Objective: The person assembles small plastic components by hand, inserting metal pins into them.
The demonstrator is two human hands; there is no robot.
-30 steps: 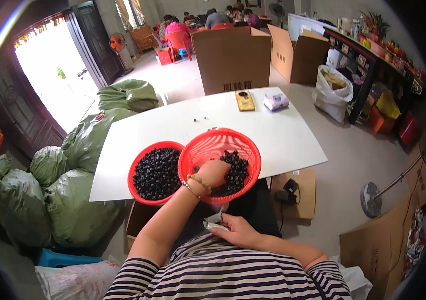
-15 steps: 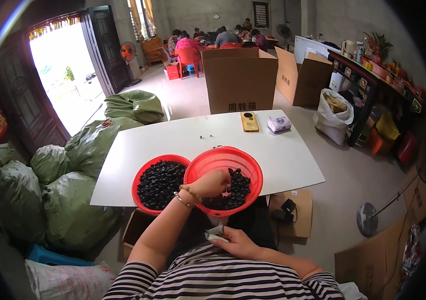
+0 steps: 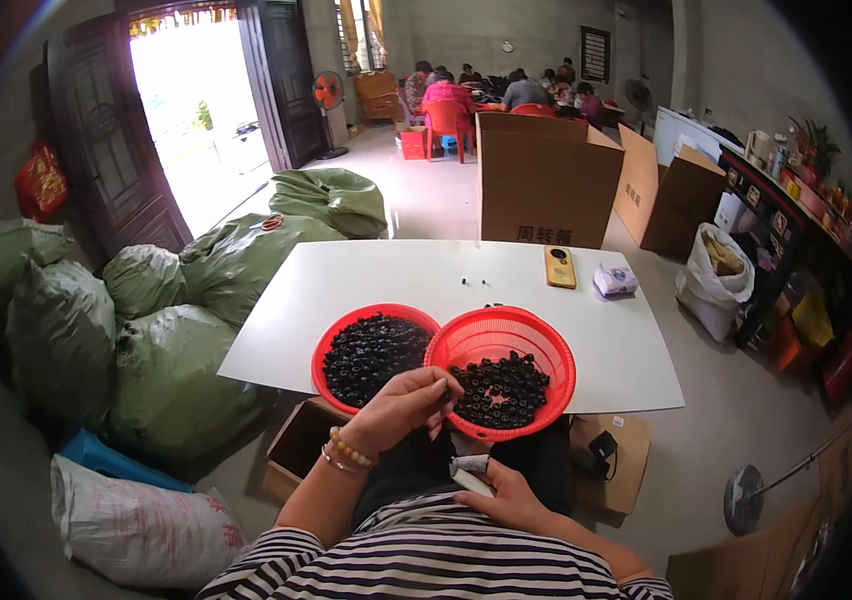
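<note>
My left hand, with bracelets at its wrist, is raised just in front of the two red baskets. Its fingers are pinched on a small black ring-like part. The right-hand red plastic basket is tilted toward me, with small black ring-shaped parts gathered low in it. Beside it, the left red basket is fuller, heaped with similar black parts. Down at my lap, my right hand is closed round a small grey-white folded piece, whose kind I cannot make out.
A white table bears a yellow phone, a tissue pack and a few loose black bits. Green sacks crowd the left. Cardboard boxes stand beyond the table; another box is below its right edge. People sit far back.
My left hand has come out of the right basket toward me, now with a black part in its fingers. My right hand stays at my lap. The whole view has shifted.
</note>
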